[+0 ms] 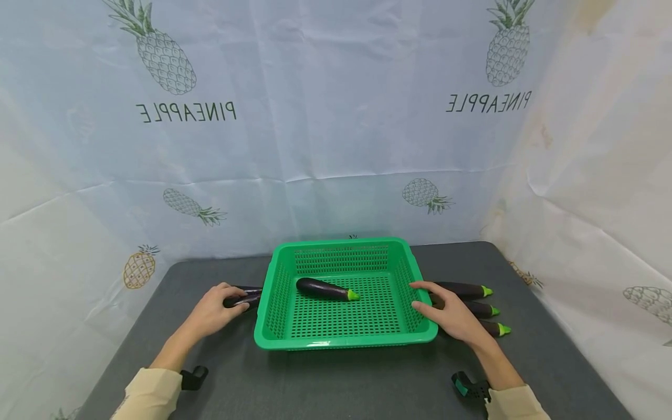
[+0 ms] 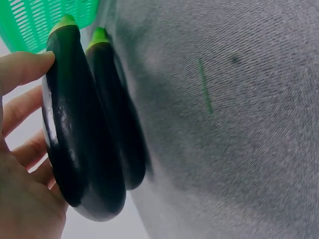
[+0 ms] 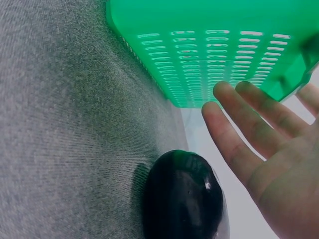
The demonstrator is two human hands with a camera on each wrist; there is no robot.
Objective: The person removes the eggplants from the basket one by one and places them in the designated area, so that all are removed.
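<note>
My left hand (image 1: 210,314) has its thumb and fingers round a dark purple eggplant (image 2: 82,134), left of the green basket. Beside that one lies a second eggplant (image 2: 122,124), its green cap toward the basket. The green plastic basket (image 1: 346,340) stands in the middle with a single eggplant (image 1: 321,289) lying inside it. At the basket's right side is my right hand (image 1: 455,315), fingers extended and fingertips at the rim. In the right wrist view the palm faces the basket's slotted wall, and the rounded end of an eggplant (image 3: 184,196) shows below the fingers.
Three eggplants lie to the right of the basket, partly behind my right hand, among them a far one (image 1: 464,290) and a near one (image 1: 496,329). Dark grey cloth (image 1: 336,385) covers the table. Pineapple-printed sheets (image 1: 336,146) hang behind and at both sides.
</note>
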